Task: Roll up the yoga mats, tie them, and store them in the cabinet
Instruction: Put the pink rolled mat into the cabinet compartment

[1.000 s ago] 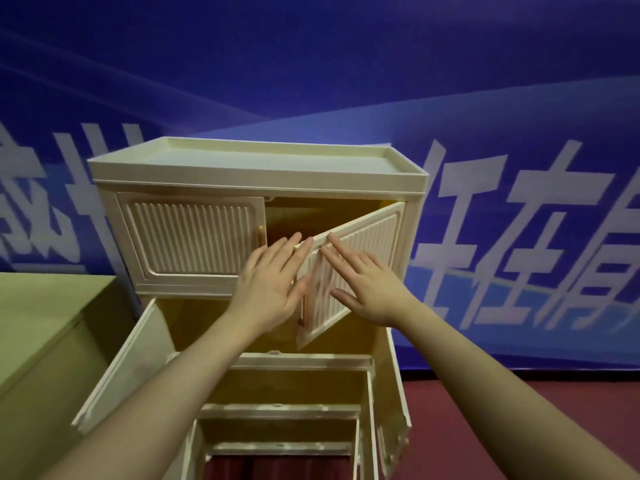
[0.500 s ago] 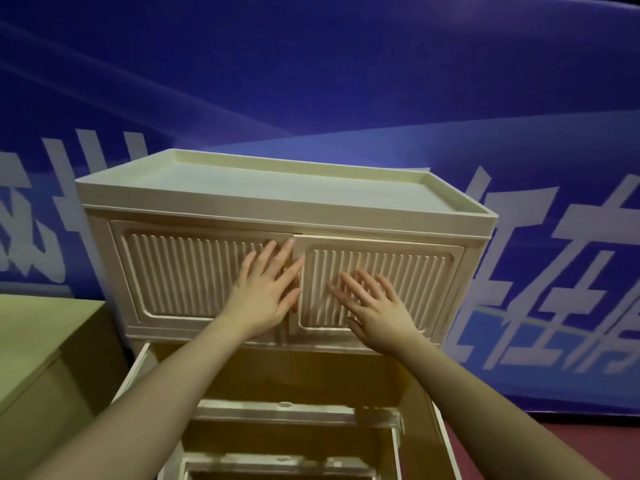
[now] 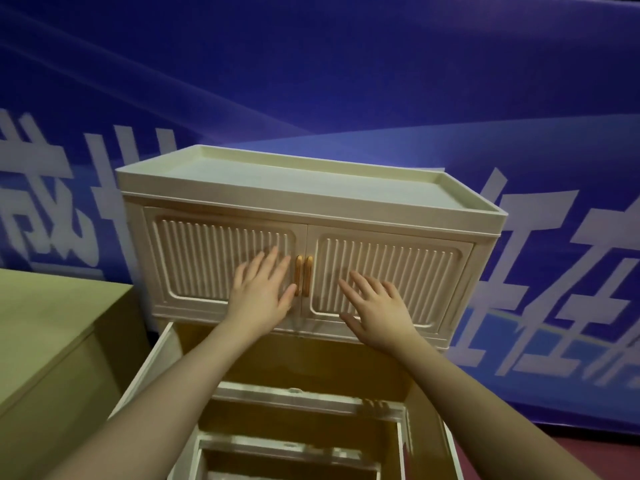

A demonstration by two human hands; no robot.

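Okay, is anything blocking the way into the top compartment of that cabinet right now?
Yes. Both ribbed top doors, left door and right door, are shut, handles meeting at the centre. The left hand and right hand are spread open against them. No yoga mat is in view.

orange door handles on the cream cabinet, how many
2. The left orange handle and the right orange handle stand upright side by side where the top doors meet, between the left hand and right hand.

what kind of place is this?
Probably a staged demo or event space, not a home: a big blue printed banner backs a cream plastic cabinet, beside a plain wooden table on red floor.
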